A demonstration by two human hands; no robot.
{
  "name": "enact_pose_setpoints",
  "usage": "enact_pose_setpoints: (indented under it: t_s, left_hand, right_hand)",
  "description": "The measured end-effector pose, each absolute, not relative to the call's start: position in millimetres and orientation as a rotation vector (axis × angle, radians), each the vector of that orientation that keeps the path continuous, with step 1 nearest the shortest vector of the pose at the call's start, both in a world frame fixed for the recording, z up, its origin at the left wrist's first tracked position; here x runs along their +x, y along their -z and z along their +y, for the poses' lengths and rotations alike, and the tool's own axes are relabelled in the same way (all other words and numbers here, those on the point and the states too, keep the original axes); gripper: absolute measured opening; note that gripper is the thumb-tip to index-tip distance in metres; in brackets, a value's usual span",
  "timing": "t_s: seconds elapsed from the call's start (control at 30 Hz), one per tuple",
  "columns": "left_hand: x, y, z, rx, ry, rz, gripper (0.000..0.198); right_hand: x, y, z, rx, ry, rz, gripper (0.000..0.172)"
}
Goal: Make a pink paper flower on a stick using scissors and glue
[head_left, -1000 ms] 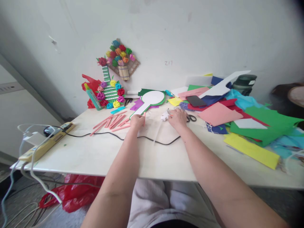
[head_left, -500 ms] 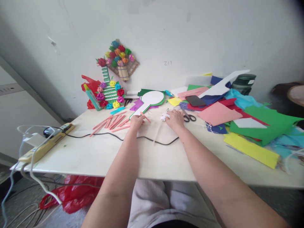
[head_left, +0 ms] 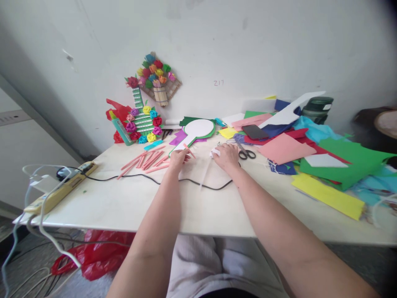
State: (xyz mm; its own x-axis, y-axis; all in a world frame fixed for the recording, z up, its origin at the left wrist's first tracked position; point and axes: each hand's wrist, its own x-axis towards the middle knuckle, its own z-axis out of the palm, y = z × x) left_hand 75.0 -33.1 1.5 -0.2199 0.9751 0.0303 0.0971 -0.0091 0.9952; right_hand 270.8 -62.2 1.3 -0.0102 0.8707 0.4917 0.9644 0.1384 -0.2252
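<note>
My left hand is closed around a thin pink paper roll, whose end sticks out past the fingers. My right hand grips a small white hot glue gun, mostly covered by the fingers. A translucent glue stick points back from it toward me. Just beyond my left hand lies a white round-headed cutout with a handle, edged in green. More pink paper rolls are spread left of that hand. Black-handled scissors lie right beside my right hand.
A black cord runs across the table from a yellow power strip. Behind stand a glue bottle and a green paper-flower craft. Coloured sheets, a phone and a dark jar crowd the right.
My right hand has shifted very slightly left with the glue gun. The pink roll in my left hand has tilted a little; the rest looks the same.
</note>
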Motion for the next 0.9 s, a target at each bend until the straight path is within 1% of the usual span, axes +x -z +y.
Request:
enact_pose_setpoints:
  t_s: [0.2, 0.5, 0.7, 0.9]
  left_hand:
    - [74, -1, -30, 0.998, -1.317, 1.076, 0.016]
    - [78, 0, -32, 0.997, -1.241, 0.957, 0.016]
    - [87, 0, -34, 1.037, -1.175, 0.928, 0.015]
    - [92, 4, -34, 1.035, -1.134, 0.940, 0.014]
  right_hand:
    - [260, 2, -64, -1.567, 0.249, -1.969, 0.041]
    - [244, 0, -68, -1.447, 0.108, -1.979, 0.042]
    - [234, 3, -70, -1.465, 0.045, -1.934, 0.039]
    - [232, 4, -70, -1.497, 0.026, -1.904, 0.030]
